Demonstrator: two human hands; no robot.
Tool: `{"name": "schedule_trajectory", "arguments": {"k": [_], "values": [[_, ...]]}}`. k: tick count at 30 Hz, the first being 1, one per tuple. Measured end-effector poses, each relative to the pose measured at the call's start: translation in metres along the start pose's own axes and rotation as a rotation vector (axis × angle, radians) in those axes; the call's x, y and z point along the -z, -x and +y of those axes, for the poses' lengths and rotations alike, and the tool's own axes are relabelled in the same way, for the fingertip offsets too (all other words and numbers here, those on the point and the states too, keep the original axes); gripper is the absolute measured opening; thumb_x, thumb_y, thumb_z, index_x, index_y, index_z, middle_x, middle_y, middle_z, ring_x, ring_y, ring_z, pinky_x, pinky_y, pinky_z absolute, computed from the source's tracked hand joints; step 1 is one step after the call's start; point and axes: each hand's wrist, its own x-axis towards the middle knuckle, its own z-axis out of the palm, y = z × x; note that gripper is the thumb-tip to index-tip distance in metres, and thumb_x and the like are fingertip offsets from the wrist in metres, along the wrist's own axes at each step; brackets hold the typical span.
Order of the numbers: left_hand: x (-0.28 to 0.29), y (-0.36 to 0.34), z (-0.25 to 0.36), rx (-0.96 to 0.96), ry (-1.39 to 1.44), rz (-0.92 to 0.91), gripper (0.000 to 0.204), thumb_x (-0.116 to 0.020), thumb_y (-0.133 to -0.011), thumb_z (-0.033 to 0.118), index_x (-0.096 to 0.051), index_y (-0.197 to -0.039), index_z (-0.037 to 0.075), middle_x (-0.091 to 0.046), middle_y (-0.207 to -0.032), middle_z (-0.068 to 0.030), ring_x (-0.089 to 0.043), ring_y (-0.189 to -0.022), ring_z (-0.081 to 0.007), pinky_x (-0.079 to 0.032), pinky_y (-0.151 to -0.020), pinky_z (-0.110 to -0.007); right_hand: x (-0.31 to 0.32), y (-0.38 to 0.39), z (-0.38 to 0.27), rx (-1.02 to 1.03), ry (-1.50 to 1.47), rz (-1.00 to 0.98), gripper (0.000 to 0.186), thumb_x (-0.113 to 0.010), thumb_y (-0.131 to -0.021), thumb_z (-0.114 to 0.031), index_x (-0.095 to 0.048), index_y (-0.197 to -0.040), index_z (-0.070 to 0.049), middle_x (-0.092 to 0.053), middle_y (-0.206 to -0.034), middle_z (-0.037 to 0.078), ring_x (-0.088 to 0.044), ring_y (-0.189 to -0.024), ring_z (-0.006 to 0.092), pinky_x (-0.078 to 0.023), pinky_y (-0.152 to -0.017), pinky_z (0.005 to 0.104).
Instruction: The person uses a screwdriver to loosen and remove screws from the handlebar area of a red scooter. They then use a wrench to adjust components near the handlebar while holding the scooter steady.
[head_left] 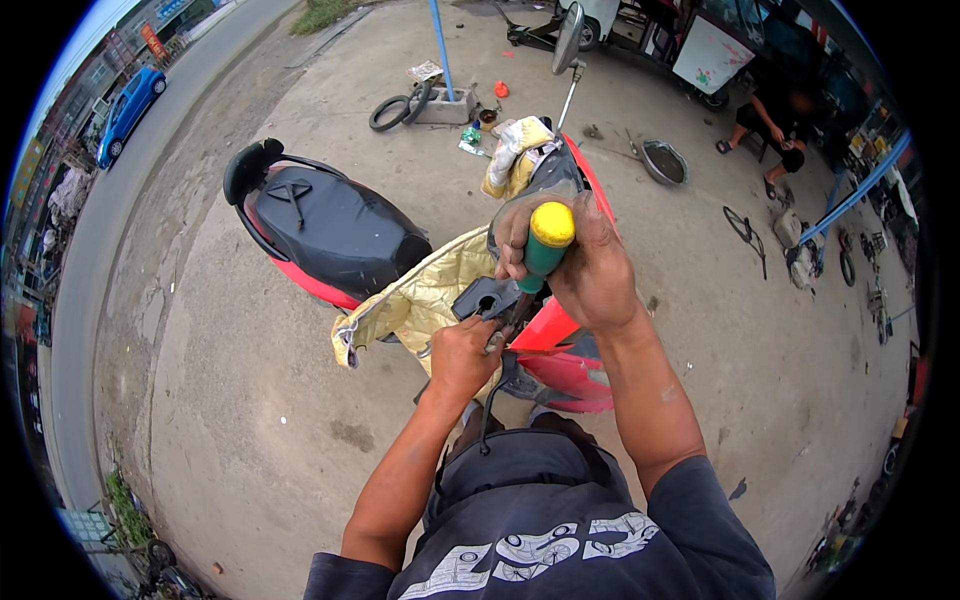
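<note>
A red and black motor scooter point(345, 225) stands in front of me, its seat toward the left. My right hand point(600, 270) is wrapped round a screwdriver point(547, 245) with a green handle and yellow end, its shaft pointing down toward the scooter's front. Lower and to the left, my left hand point(463, 355) is closed, its fingertips beside the shaft's lower end; what they pinch is hidden. Just above those fingers sits a dark plastic part point(485, 300) with a round hole. A yellow quilted cover point(425, 290) drapes around it, and a red body panel point(548, 328) lies under the screwdriver.
A mirror point(568, 40) rises on its stalk from the scooter's front. Beyond are tyres point(390, 113), a concrete block point(440, 108), a blue pole point(441, 50) and a metal basin point(664, 162). Another person point(775, 130) sits at the upper right. A blue car point(130, 115) is on the road.
</note>
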Motion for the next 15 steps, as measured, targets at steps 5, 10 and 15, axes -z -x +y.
{"name": "schedule_trajectory", "arguments": {"k": [5,10,15], "values": [[0.000,0.001,-0.001,0.004,-0.005,-0.004,0.013,-0.082,-0.080,0.010,-0.077,-0.090,0.003,-0.072,-0.080,-0.0145,-0.070,-0.068,-0.0331,-0.054,-0.060,-0.041,0.005,0.001,-0.005,-0.121,-0.101,-0.088,0.073,-0.029,-0.104,-0.069,-0.056,-0.097,-0.001,-0.056,-0.079,0.010,-0.055,-0.064,0.0161,-0.053,-0.070,0.0357],[-0.001,0.002,-0.002,-0.010,-0.015,0.009,0.011,-0.081,-0.081,0.010,-0.077,-0.090,0.003,-0.072,-0.079,-0.0143,-0.070,-0.067,-0.0334,-0.054,-0.059,-0.041,0.003,-0.003,0.001,-0.082,-0.139,-0.044,0.073,-0.028,-0.104,-0.070,-0.056,-0.102,-0.002,-0.057,-0.079,0.010,-0.055,-0.063,0.0156,-0.053,-0.070,0.0361],[-0.002,0.002,-0.001,-0.017,-0.014,0.033,0.010,-0.080,-0.082,0.010,-0.076,-0.089,0.004,-0.071,-0.078,-0.0139,-0.069,-0.065,-0.0334,-0.053,-0.057,-0.042,-0.009,-0.003,0.001,0.014,0.161,0.057,0.069,-0.036,-0.104,-0.068,-0.056,-0.107,-0.002,-0.059,-0.086,0.010,-0.057,-0.069,0.0144,-0.055,-0.072,0.0367]]}}
